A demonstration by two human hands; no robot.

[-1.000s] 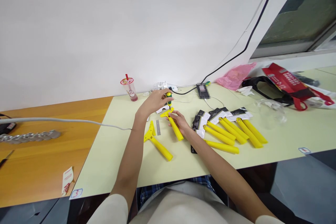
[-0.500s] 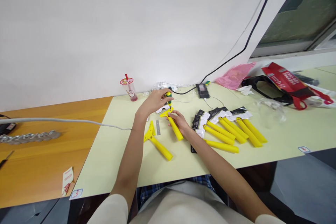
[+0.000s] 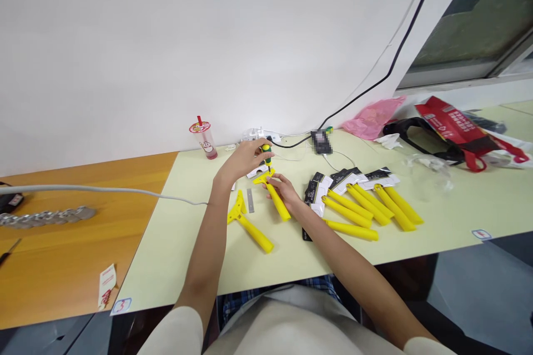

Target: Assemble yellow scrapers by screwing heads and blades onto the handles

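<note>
My left hand (image 3: 246, 158) is closed around a green and yellow screwdriver (image 3: 267, 156), which stands upright with its tip at the head of a yellow scraper (image 3: 277, 199). My right hand (image 3: 284, 188) grips that scraper near its head, the handle slanting toward me. Whether the tip sits in a screw is too small to make out. A second yellow scraper (image 3: 255, 233) lies on the table beneath my left forearm. Beside its head rests a flat grey blade (image 3: 250, 200).
Several yellow scrapers (image 3: 370, 203) in black and white packaging lie to the right. Behind are a drink cup (image 3: 205, 140) and a phone (image 3: 321, 142) on a cable. A pink bag (image 3: 370, 119) and a red bag (image 3: 452, 122) stand at the right back.
Both hands keep nearly the same place and hold on the screwdriver and scraper. The whole view has shifted very slightly.
</note>
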